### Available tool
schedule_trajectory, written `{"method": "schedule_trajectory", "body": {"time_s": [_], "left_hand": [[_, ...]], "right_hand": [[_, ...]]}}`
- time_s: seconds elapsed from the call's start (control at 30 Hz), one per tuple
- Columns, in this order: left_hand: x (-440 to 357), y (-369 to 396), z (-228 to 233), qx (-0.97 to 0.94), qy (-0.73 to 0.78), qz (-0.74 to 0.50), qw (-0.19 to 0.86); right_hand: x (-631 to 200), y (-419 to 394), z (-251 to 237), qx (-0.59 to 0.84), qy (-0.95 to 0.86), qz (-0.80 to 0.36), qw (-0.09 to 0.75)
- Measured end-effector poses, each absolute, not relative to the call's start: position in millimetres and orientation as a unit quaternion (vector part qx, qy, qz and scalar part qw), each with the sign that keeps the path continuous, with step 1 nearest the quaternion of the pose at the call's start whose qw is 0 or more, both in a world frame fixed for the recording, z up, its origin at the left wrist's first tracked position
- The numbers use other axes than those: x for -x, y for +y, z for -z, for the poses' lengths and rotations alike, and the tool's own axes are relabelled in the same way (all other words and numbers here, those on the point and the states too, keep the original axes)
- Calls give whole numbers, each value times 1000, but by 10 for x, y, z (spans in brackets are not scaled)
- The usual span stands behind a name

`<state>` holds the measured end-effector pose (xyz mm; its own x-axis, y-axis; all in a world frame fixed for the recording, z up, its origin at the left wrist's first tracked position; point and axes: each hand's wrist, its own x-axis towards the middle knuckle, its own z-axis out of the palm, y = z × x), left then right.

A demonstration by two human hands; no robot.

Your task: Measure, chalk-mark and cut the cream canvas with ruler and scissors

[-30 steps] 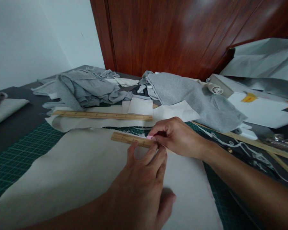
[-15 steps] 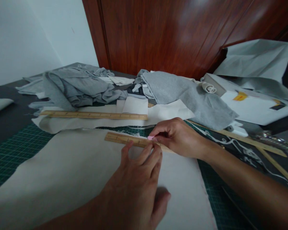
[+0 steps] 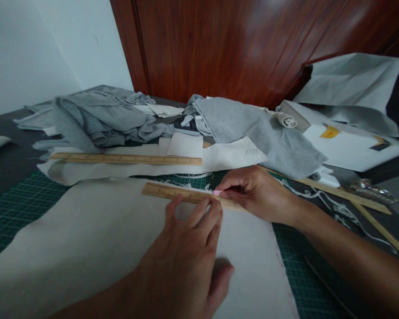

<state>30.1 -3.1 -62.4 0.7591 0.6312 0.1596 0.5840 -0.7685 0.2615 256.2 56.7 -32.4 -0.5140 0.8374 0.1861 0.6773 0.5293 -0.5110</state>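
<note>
Two hands meet at one ruler (image 3: 173,193), which lies on pale cloth (image 3: 96,230) spread over the green mat (image 3: 16,206) on the worktop. Its long axis runs left to right, sloping slightly toward the person at its right end. The left hand (image 3: 186,248) comes from the near side, fingers (image 3: 199,212) spread and pressed flat on the ruler's near edge. The right hand (image 3: 256,192) comes from the right, fingers pinched shut on a small pink chalk (image 3: 217,192) whose tip touches the ruler's far edge, just beyond the left fingertips. Bare ruler extends leftward from the chalk.

The ruler's right end is hidden under the right hand. Whether any chalk line lies on the cloth is too faint to tell. A second ruler (image 3: 126,158) lies farther back, beside grey fabric (image 3: 96,119).
</note>
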Motion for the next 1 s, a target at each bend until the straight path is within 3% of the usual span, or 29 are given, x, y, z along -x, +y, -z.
{"method": "schedule_trajectory", "body": {"time_s": [1.0], "left_hand": [[-308, -38, 635, -933, 324, -139, 72]], "right_hand": [[-3198, 205, 281, 533, -795, -211, 198]]}}
